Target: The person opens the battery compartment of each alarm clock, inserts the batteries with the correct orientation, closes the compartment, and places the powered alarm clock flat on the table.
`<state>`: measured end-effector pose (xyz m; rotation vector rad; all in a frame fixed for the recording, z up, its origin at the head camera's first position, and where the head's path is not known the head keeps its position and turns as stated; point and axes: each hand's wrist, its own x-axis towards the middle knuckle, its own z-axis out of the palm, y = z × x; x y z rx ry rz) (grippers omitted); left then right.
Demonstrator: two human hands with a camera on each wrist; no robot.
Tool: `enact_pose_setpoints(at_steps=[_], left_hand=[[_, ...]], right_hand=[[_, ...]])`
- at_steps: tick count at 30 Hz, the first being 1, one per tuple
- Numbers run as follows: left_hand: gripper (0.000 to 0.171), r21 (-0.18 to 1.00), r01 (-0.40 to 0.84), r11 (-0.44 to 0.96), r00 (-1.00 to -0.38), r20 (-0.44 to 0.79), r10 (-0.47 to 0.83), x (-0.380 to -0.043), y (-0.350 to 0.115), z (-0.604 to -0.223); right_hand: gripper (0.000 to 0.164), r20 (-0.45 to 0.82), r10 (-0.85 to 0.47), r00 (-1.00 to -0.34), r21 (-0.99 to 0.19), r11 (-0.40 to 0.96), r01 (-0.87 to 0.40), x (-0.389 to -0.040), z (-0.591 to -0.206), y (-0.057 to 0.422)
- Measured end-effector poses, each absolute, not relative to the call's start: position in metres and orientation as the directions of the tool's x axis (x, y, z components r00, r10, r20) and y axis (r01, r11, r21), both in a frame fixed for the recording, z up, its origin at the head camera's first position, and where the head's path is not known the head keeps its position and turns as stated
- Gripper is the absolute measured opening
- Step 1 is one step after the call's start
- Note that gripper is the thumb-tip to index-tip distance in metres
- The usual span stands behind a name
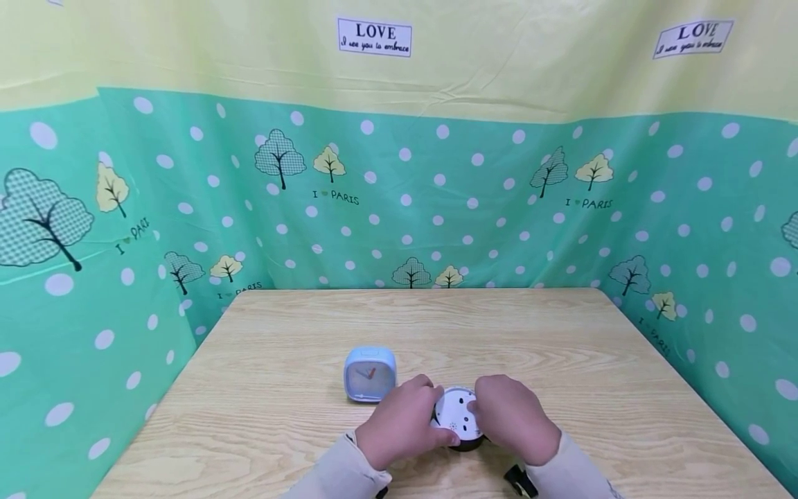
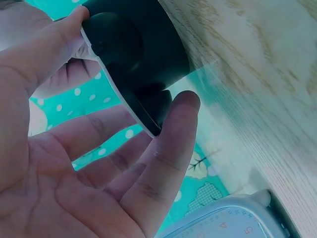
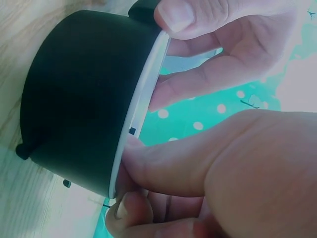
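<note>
A round black clock (image 1: 458,416) lies on the table with its white back plate up; small dark knobs and a ring of holes show on the plate. My left hand (image 1: 402,424) holds it from the left, the thumb on the plate's near rim and the fingers spread about the far side. On the right, my right hand (image 1: 516,419) has curled fingers, its thumb (image 3: 168,163) against the white plate and a bent finger at the rim. The clock's black body (image 3: 84,99) fills much of the right wrist view. Its face is hidden.
A light-blue square alarm clock (image 1: 370,374) stands upright just left of and behind my left hand. The wood-grain table (image 1: 280,353) reaches back to a green and yellow curtain (image 1: 405,208), which also hangs along both sides. Black straps (image 1: 519,480) show by the wrists.
</note>
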<state>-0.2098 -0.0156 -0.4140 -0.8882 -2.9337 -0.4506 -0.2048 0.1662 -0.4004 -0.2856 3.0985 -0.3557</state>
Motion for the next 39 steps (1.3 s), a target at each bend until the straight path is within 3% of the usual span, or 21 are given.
enact_pose_setpoints(at_steps=[39], left_hand=[[0.070, 0.288, 0.533, 0.795, -0.842, 0.090, 0.532, -0.2104, -0.0164, -0.4131]], right_hand=[[0.028, 0.092, -0.273, -0.958, -0.200, 0.937, -0.286, -0.2017, -0.4016, 0.1716]])
